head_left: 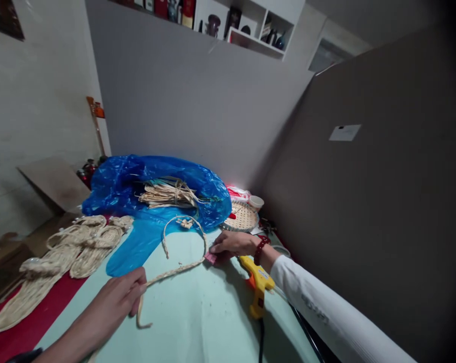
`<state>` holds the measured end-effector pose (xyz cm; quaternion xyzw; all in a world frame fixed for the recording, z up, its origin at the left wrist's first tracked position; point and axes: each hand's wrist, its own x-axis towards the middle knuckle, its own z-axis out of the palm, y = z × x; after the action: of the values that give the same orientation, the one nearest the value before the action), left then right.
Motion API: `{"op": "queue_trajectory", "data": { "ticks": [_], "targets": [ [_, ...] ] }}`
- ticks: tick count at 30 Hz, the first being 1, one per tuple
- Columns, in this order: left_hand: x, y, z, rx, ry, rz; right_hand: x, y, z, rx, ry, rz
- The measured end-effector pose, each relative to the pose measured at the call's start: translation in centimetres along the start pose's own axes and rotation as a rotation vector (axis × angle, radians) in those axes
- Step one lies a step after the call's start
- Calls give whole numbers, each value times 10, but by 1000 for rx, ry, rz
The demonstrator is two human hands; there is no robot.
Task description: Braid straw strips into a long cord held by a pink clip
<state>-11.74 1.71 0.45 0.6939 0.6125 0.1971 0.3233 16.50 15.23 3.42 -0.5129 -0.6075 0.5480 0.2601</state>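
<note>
A braided straw cord (177, 270) stretches over the pale green table mat and curls into a loop at its far end. My left hand (118, 297) is closed round the cord near its closer end, and a short tail hangs out below the fingers. My right hand (235, 243), with a red bead bracelet on the wrist, pinches a small pink piece (210, 258) against the cord where it bends. What the pink piece is, I cannot make out. Just below my right wrist lies a yellow glue gun (258, 287).
At the left lie woven straw sandals (61, 252) on a red cloth (57, 312). A blue plastic bag (114, 176) with a bundle of dried husks (169, 194) stands behind. A round woven tray (245, 218) and white cup (256, 202) sit beyond my right hand.
</note>
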Motion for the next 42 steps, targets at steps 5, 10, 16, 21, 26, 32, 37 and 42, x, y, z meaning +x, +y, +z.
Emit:
{"op": "queue_trajectory", "data": {
  "ticks": [5,10,16,21,26,32,37,42],
  "targets": [
    [5,-6,0,-29,41,2,-8,7,8,-19,-233,133],
    [9,-18,-9,-48,111,-21,-12,25,13,38,-100,91],
    [15,-1,-4,-123,53,-33,-12,34,19,122,8,62],
    [33,27,19,-133,34,-8,-13,36,21,204,33,20],
    [54,54,36,-142,19,38,-14,36,22,285,36,-16],
    [73,76,52,-156,0,76,-15,33,24,370,40,-70],
    [78,73,53,-196,8,71,-16,35,24,419,54,-101],
    [84,63,52,-252,38,31,-15,37,25,433,72,-98]
  ]
}}
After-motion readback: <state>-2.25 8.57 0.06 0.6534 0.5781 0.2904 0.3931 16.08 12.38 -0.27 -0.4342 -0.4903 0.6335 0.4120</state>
